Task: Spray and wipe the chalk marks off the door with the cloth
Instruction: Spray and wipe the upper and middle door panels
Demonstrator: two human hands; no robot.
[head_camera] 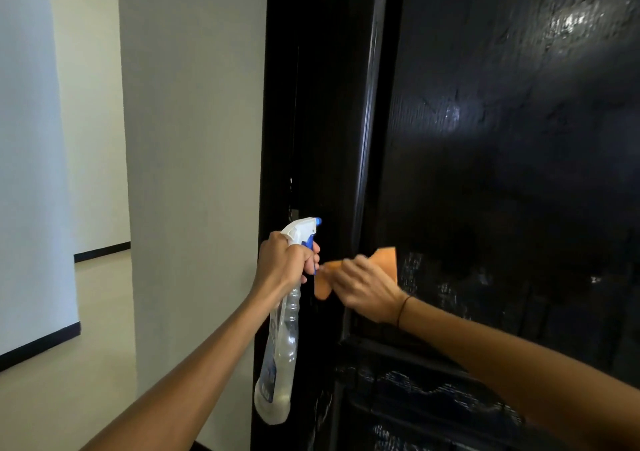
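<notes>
One spray bottle [277,353], clear plastic with a white and blue trigger head, hanging upright in the left hand [285,260]; holding clear liquid, filling roughly the lower half. Gripping the bottle's neck with fingers curled round it, nozzle pointing right toward the glossy black door [502,139]. One orange cloth [388,260], being pressed against the door by the right hand [363,288], fingers curled over it, corners of the cloth poking out above and to the left of the hand. Sitting just beside each other, the two hands, the cloth's left corner nearly touching the left hand's knuckles. Showing pale streaky marks on the door to the right of the cloth and on the lower panel [433,391]; impossible to tell whether chalk or wet sheen. Wearing one thin dark band [402,310] on the right wrist. Standing to the left, a white wall [194,139].
</notes>
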